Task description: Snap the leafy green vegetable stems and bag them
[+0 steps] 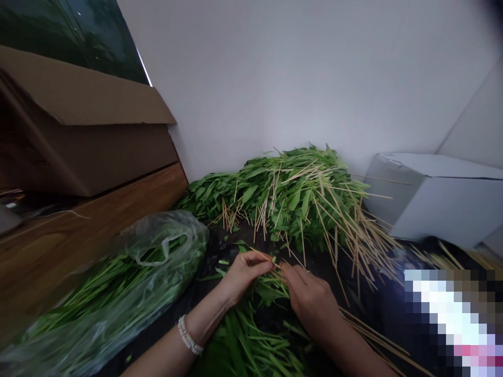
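My left hand, a beaded bracelet at its wrist, pinches a short pale-green stem piece between thumb and fingertips. Opposite it, my right hand is closed around a thin wooden stick, whose tip meets the stem piece. Most of the stick is hidden by the right fingers. Below both hands lie loose leafy green stems. Several thin sticks stretch out beneath my right forearm. Beyond the hands, a large heap of leafy greens has many thin sticks poking out toward me.
A clear plastic bag of long green stems lies at left. Behind it, an open cardboard box rests on a wooden surface. A white box stands at right against the wall. Black plastic sheeting lies underneath the greens.
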A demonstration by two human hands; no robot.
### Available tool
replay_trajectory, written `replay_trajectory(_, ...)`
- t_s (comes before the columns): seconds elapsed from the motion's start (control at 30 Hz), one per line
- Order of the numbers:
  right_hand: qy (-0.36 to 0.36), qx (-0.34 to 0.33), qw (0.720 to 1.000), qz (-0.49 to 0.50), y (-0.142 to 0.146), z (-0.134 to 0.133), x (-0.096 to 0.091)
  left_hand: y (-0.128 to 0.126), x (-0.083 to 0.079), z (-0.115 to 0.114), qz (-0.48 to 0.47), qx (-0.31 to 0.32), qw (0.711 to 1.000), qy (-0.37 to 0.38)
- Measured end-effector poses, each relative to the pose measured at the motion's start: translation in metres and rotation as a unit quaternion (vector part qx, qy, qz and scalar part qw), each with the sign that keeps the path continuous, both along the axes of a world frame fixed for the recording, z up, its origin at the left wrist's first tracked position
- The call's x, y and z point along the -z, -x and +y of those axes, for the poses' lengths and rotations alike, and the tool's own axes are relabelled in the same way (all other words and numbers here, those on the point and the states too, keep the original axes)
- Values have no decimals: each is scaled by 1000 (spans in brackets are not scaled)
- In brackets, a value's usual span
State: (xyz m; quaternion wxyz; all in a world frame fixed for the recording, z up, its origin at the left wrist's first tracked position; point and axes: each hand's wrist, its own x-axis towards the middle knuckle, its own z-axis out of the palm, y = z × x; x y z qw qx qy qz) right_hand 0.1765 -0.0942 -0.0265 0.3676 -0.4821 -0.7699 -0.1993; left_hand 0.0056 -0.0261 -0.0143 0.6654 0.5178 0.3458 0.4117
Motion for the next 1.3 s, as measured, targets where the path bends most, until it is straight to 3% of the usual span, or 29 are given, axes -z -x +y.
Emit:
replay_trajectory(0.17, -22, 66, 998, -3, -17, 5, -9, 2, -13, -7, 77, -30, 987, -141)
replay_trajectory(0.27, -23, 95, 995, 0, -23, 7, -11, -1, -16, -21, 163, 108, 952, -235)
replay_trajectory(0.37, -18, 98, 995, -1, -23, 8, -11, -7, -9, -35, 240, 241, 890, -305)
replay_trajectory(0.53, -7, 97, 995, -9, -19, 7, -9, -10, 4, -42, 338, 249, 817, -396)
replay_trajectory(0.6, -3, 97, 995, -11, -19, 7, -9, -10, 2, -41, 331, 248, 823, -390)
replay_trajectory(0.67, -6, 99, 995, -11, -20, 7, -9, -10, -3, -39, 284, 237, 862, -347)
replay_trajectory(0.77, -15, 97, 995, -7, -21, 7, -9, -6, -13, -30, 176, 179, 945, -211)
replay_trajectory(0.87, -16, 91, 996, 3, -22, 7, -10, 0, -18, -17, 71, 98, 990, -71)
replay_trajectory(0.97, -17, 82, 996, 8, -22, 7, -11, 6, -18, -7, 6, 51, 999, -5)
replay_trajectory(1.03, -15, 81, 997, 8, -22, 7, -11, 9, -18, -5, 5, 47, 999, -2)
replay_trajectory(1.2, -8, 96, 995, 0, -22, 7, -12, 13, -31, -11, 127, 168, 969, -126)
replay_trajectory(1.3, -9, 91, 996, 1, -22, 7, -12, 15, -36, -17, 182, 249, 940, -149)
